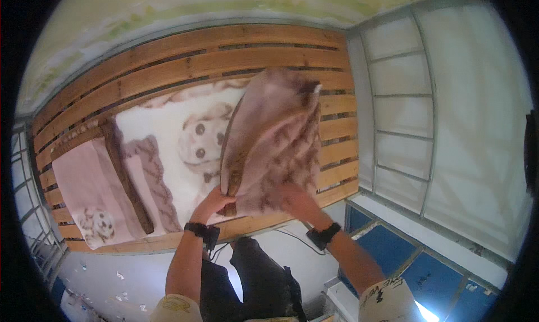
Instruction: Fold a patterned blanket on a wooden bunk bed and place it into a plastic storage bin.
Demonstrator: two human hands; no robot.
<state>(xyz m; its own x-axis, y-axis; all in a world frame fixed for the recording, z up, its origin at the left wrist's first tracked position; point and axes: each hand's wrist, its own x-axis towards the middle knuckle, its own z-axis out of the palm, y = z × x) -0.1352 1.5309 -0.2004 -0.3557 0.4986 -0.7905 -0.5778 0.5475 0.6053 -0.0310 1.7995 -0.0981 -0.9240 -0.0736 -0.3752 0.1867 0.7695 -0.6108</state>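
Observation:
A pink and white fleece blanket (177, 162) with a printed puppy face and brown edging lies over the slatted wooden bed base (337, 130). Its right part is turned over into a loose, wrinkled flap (278, 124), mauve-pink side up. My left hand (214, 205) grips the brown-trimmed edge of that flap near the front side of the bed, thumb on top. My right hand (298, 202) rests against the flap's front right area; its fingers blur into the folds, so their grip is unclear. Both wrists wear black bands.
At the left end lies a folded pink piece with a puppy print (94, 187) and brown trim. A metal ladder-like frame (402, 96) closes the right end; metal bars (25, 195) stand at the left. A blue panelled unit (421, 263) is front right. A thin cable (294, 237) hangs near my legs.

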